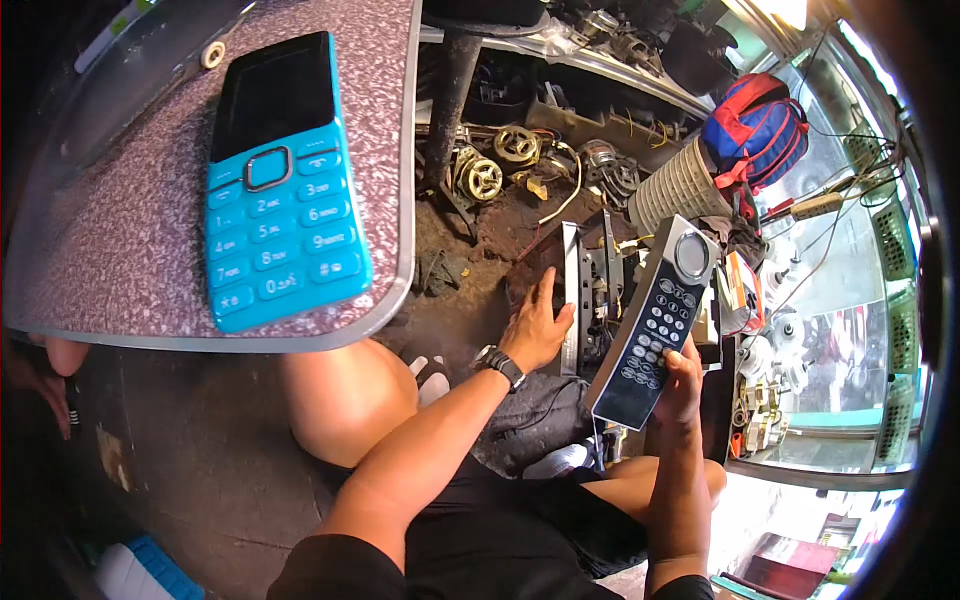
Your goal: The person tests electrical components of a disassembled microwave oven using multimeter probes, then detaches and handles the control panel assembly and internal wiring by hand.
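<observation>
My right hand (682, 382) grips the lower right side of a long keypad control panel (645, 360), its thumb on the front by the buttons. The panel is silver with a black face, rows of round buttons and a round disc at its upper end. It is tilted, upper end to the right. My left hand (538, 325), with a dark watch on the wrist, has its fingers stretched out beside the silver edge of an opened device (590, 290). I cannot tell whether its fingertips touch it. Part of the device is hidden behind the panel.
A blue keypad phone (285, 200) lies on a speckled tabletop (120, 230) at upper left. Brass-coloured wheel-like parts (485, 178) and a ribbed bin (680, 190) stand beyond my hands. A blue-red bag (757, 130) tops the bin. A glass case (830, 350) lines the right.
</observation>
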Demonstrator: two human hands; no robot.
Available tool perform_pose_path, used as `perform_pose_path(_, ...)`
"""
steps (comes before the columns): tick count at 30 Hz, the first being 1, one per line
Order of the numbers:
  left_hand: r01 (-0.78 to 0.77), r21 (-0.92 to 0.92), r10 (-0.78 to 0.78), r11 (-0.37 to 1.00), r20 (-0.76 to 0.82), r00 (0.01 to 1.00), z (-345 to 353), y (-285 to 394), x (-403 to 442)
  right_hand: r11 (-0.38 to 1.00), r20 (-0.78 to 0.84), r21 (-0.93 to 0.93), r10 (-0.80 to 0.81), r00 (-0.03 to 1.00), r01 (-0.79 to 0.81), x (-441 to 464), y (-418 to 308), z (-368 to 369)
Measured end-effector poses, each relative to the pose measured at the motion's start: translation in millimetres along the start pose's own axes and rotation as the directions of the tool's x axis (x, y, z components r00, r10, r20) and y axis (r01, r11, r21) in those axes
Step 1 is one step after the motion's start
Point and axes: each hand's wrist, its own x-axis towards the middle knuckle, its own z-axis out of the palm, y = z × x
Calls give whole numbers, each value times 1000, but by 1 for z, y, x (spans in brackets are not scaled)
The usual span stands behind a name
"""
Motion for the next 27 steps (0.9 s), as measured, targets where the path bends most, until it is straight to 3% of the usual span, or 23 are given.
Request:
perform_pose_path(2,6,-49,-6,999,10,1000,6,-7,-12,1000,8,-12,1,1000,-1,1,0,1)
perform_pose_path(4,53,-144,-70,988,-115,991,19,-15,-33,999,13,37,39,999,-40,2,5,-9)
perform_pose_path(5,220,-342,-246,913,-32,969,25,-11,-46,995,5,70,65,998,-65,1,2,-7)
perform_pose_path(6,352,-374,-389,858,-27,921,37,-17,-57,991,3,103,85,996,-84,4,-1,-6)
perform_pose_path(9,310,-538,-348,784,33,937,69,-43,-82,983,-3,153,101,995,-99,7,1,-10)
perform_pose_path(11,212,-237,-247,948,-128,961,71,-33,-92,980,18,164,108,994,-109,7,-2,-10)
perform_pose_path(12,215,-238,-251,947,-132,959,68,-32,-89,985,41,120,119,992,-123,8,-4,-12)
perform_pose_path(14,-53,-48,39,997,-259,965,54,-27,-70,988,69,75,130,989,-135,12,-10,-8)
perform_pose_path(16,-78,-37,69,996,-204,977,47,-25,-64,996,68,-68,69,995,-65,14,-15,1)
perform_pose_path(18,3,-138,-6,990,-22,1000,44,-22,-64,994,89,-97,50,995,-41,15,-11,-4)
perform_pose_path(19,8,-80,-5,997,32,999,36,-16,-64,995,74,-87,58,996,-51,13,-6,-12)
perform_pose_path(22,-19,-1,19,1000,99,995,25,-17,-61,993,76,-49,111,991,-107,11,-6,-29)
perform_pose_path(27,-47,-20,48,999,96,994,27,-15,-60,987,-13,-113,115,993,-116,11,-5,-37)
